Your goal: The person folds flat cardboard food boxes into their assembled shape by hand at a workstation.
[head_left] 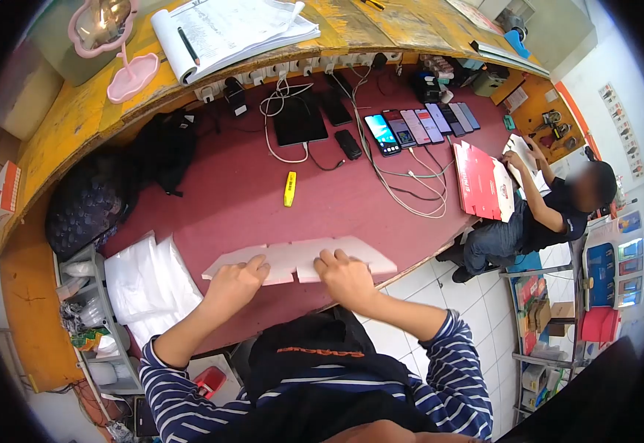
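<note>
In the head view, the left hand (pixel 237 285) and the right hand (pixel 345 279) hold a pale piece of card (pixel 286 254) at the near edge of the red table (pixel 218 214). The fingers of both hands are bent and drawn in narrow over the card, the left hand's on its left half and the right hand's right of the middle. The thumbs are hidden, so I cannot tell how they press. The card lies crosswise, with slanted ends and a small notch in its near edge between the hands.

With thin card like this, even pressure from both hands seems best, the fingertips working along a straight line at the same pace. The notch looks like the weak spot, where a hard push could bend or tear the card. Keeping it flat on the table, rather than over the near edge, should give firmer support.

Around it, a yellow marker (pixel 290 189) lies beyond the card and looks like the closest loose thing in the way if the card slides far. White plastic sheets (pixel 148 284) lie to the left. Farther off are a black tablet (pixel 300 119), a row of phones (pixel 414 127) and loose white cables (pixel 410 203), which could snag a corner. A red and white box (pixel 477 181) stands at the right, near a seated person (pixel 550 210).
</note>
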### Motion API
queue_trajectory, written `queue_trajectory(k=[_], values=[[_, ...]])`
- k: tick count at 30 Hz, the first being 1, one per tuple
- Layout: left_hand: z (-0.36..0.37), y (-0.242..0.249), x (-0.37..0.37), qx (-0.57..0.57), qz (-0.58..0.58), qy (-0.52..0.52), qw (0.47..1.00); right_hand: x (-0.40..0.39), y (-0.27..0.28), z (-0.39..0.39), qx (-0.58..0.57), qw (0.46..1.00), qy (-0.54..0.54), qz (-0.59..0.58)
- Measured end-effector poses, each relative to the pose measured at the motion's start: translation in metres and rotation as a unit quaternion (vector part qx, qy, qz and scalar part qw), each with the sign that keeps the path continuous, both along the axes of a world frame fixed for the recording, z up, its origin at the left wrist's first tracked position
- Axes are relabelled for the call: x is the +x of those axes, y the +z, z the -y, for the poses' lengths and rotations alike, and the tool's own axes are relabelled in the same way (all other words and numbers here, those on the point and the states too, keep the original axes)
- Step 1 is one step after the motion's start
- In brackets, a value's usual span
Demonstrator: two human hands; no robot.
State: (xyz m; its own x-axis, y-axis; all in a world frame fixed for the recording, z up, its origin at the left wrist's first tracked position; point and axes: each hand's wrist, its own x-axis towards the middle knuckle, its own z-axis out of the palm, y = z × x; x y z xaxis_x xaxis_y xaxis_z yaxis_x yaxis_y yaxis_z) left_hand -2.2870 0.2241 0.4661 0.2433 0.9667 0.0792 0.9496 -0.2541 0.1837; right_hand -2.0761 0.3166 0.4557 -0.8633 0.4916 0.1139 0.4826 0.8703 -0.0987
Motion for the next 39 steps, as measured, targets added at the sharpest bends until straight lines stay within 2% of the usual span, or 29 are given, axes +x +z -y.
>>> queue_trajectory(k=[2, 4, 7, 10, 13, 16, 19, 24, 26, 28, 29, 31, 34, 35, 37, 39], values=[[-0.012, -0.007, -0.002, 0.074, -0.021, 0.011, 0.997, -0.006, -0.006, -0.022, 0.030, 0.999, 0.012, -0.014], [-0.038, 0.006, -0.010, 0.042, -0.044, 0.036, 0.998, -0.017, 0.001, -0.048, 0.050, 0.999, 0.017, -0.002], [-0.087, 0.018, -0.039, -0.036, 0.046, -0.002, 0.998, -0.032, 0.021, -0.079, 0.080, 0.996, -0.005, 0.044], [-0.122, 0.044, -0.046, -0.115, 0.071, 0.012, 0.991, -0.040, 0.044, -0.116, 0.028, 0.999, 0.001, 0.035], [-0.156, 0.019, -0.062, -0.147, 0.125, -0.032, 0.981, -0.050, 0.036, -0.138, -0.020, 0.997, -0.011, 0.067], [-0.165, 0.013, -0.063, -0.132, 0.151, 0.002, 0.980, -0.053, 0.013, -0.150, -0.031, 0.998, 0.013, 0.060], [-0.168, 0.017, -0.068, -0.117, 0.180, -0.009, 0.977, -0.056, 0.026, -0.146, -0.036, 0.998, -0.001, 0.059], [-0.161, 0.018, -0.070, -0.104, 0.164, -0.021, 0.981, -0.057, 0.026, -0.149, -0.024, 0.997, -0.049, 0.061], [-0.154, 0.024, -0.067, -0.098, 0.180, -0.037, 0.978, -0.055, 0.027, -0.148, -0.012, 0.997, -0.033, 0.073], [-0.143, 0.031, -0.059, -0.109, 0.135, -0.013, 0.985, -0.051, 0.024, -0.142, -0.001, 0.996, -0.023, 0.086], [-0.140, 0.026, -0.057, -0.043, 0.102, -0.052, 0.992, -0.050, 0.021, -0.135, 0.028, 0.998, -0.013, 0.057], [-0.131, 0.018, -0.052, -0.003, 0.068, -0.051, 0.996, -0.043, 0.016, -0.119, 0.070, 0.997, 0.007, 0.018], [-0.090, 0.016, -0.026, 0.090, -0.057, -0.058, 0.993, -0.023, 0.016, -0.085, 0.069, 0.997, -0.013, 0.012], [-0.077, -0.001, -0.021, 0.095, -0.067, -0.074, 0.990, -0.016, 0.005, -0.070, 0.060, 0.998, -0.014, 0.012], [-0.045, -0.017, 0.003, 0.030, -0.075, -0.019, 0.997, -0.003, -0.025, -0.043, 0.019, 1.000, -0.007, 0.023], [-0.022, -0.054, 0.027, -0.016, -0.043, 0.002, 0.999, 0.008, -0.065, -0.017, -0.041, 0.998, 0.009, 0.046]])
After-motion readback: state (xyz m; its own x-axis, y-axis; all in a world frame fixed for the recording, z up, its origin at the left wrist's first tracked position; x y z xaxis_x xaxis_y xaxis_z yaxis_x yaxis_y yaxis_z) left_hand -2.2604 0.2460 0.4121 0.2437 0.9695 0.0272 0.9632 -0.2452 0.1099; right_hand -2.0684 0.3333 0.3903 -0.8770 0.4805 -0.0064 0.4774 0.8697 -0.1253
